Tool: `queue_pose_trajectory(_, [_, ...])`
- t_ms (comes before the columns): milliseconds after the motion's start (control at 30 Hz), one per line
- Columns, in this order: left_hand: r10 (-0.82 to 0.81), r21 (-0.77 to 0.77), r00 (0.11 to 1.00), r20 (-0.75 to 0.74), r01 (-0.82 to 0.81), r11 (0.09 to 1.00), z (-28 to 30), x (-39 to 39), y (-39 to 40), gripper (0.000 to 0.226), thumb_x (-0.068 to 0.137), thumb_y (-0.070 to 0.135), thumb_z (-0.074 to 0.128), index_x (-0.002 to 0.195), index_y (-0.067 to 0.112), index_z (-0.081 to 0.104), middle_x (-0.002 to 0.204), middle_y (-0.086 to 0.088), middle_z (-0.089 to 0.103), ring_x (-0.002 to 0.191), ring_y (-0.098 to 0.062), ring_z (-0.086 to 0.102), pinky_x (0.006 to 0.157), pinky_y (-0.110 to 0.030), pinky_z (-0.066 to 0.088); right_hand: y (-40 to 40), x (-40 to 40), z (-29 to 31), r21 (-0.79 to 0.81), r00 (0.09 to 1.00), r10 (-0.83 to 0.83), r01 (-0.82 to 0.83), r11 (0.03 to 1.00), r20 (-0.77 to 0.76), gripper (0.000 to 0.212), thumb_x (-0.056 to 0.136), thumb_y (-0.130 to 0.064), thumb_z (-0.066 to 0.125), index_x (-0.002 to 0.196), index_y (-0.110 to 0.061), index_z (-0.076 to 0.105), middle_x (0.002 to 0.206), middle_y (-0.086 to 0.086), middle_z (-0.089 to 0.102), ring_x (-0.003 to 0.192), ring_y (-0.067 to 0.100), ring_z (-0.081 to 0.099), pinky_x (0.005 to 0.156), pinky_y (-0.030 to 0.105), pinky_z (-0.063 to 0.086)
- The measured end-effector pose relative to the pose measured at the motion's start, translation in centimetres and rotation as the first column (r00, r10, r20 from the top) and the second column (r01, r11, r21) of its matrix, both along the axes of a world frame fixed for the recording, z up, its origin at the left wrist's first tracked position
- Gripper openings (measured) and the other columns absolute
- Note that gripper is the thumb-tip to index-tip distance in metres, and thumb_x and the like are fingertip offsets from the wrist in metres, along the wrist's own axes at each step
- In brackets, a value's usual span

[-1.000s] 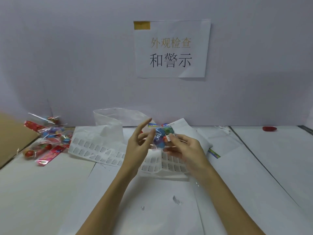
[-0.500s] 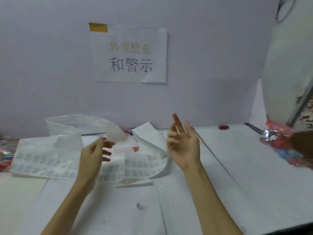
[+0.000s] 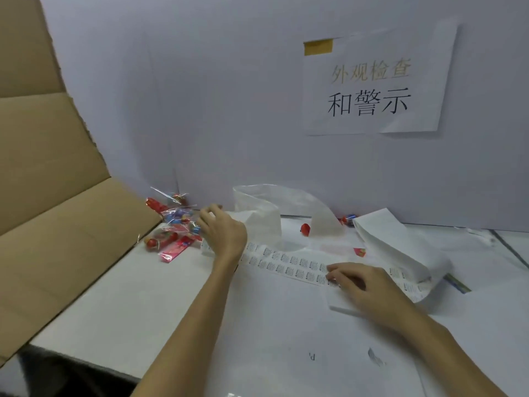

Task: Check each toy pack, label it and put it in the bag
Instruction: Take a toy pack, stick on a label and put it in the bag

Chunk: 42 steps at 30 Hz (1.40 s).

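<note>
Fingers of left hand [image 3: 221, 233] curled at toy packs [image 3: 174, 227], perhaps pinching one, right hand [image 3: 360, 285] fingers pressing label sheet [image 3: 289, 266], sign [image 3: 372, 81] reads 和警示

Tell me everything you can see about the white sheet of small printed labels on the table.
The white sheet of small printed labels lies flat on the table, a long paper strip carrying rows of small rectangular stickers with tiny dark print. It runs from beneath the left hand to the right hand, whose fingertips rest on it. Its right end curls upward.
</note>
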State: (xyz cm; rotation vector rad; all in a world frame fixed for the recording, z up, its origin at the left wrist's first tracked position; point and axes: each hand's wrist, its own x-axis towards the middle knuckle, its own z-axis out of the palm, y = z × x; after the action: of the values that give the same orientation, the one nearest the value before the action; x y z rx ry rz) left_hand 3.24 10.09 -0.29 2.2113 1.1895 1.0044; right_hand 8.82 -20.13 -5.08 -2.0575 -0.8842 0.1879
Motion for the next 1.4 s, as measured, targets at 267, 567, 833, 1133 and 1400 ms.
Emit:
queue_pose_trajectory(267, [-0.238, -0.073, 0.799, -0.553, 0.238, 0.969, -1.2, -2.4, 9.5, 0.068, 0.094, 0.015, 0.057, 0.158, 0.02, 0.036, 0.158, -0.014, 0.041, 0.143, -0.035, 0.041, 0.114, -0.053, 0.041, 0.0, 0.6, -0.1, -0.014, 0.997, -0.011, 0.012, 1.0, 0.077, 0.02, 0.103, -0.025, 0.063, 0.114, -0.029, 0.079, 0.124, -0.024, 0.068, 0.113, -0.014, 0.057, 0.09, -0.001, 0.038])
queue_pose_trajectory(567, [-0.148, 0.096, 0.923, -0.356, 0.194, 0.976, -2.4, -2.0, 10.0, 0.043, 0.097, 0.011, 0.067, 0.138, 0.012, 0.055, 0.136, -0.015, 0.059, 0.129, -0.034, 0.053, 0.102, -0.05, 0.05, -0.2, 0.6, 0.0, -0.035, 0.998, -0.005, 0.007, 0.999, 0.068, 0.019, 0.103, -0.025, 0.064, 0.111, -0.031, 0.08, 0.125, -0.026, 0.068, 0.114, -0.013, 0.058, 0.092, 0.0, 0.039])
queue_pose_trajectory(833, [-0.321, 0.438, 0.915, 0.243, 0.192, 0.878, 0.7, -1.3, 1.7, 0.036, 0.101, 0.004, 0.061, 0.137, 0.003, 0.062, 0.127, -0.015, 0.071, 0.107, -0.033, 0.066, 0.096, -0.043, 0.051, 0.0, 0.4, 0.3, -0.049, 0.999, -0.016, 0.018, 0.999, 0.031, 0.02, 0.104, -0.025, 0.063, 0.115, -0.027, 0.079, 0.122, -0.025, 0.068, 0.113, -0.009, 0.061, 0.092, 0.001, 0.041])
queue_pose_trajectory(1133, [-0.828, 0.585, 0.56, -0.019, 0.678, 0.445, -3.3, 0.0, -12.7, 0.046, 0.1, 0.0, 0.058, 0.144, 0.012, 0.057, 0.142, 0.001, 0.063, 0.132, -0.013, 0.054, 0.109, -0.037, 0.042, -0.5, 1.7, 1.6, 0.434, 0.768, 0.038, 0.319, 0.843, -0.639, 0.057, 0.108, -0.056, 0.032, 0.12, -0.016, 0.071, 0.111, 0.01, 0.079, 0.104, 0.025, 0.076, 0.089, 0.034, 0.06])
queue_pose_trajectory(1400, [-0.944, 0.467, 0.323, -0.062, 0.845, 0.259, -4.1, -1.4, -13.6, 0.055, 0.095, 0.016, 0.069, 0.147, 0.022, 0.054, 0.155, 0.017, 0.048, 0.151, -0.007, 0.036, 0.124, -0.041, 0.022, -0.9, 1.5, 1.1, 0.504, 0.828, 0.043, 0.299, 0.81, -0.56, 0.035, 0.089, -0.049, 0.073, 0.107, -0.019, 0.081, 0.109, 0.013, 0.079, 0.104, 0.029, 0.076, 0.086, 0.039, 0.061])
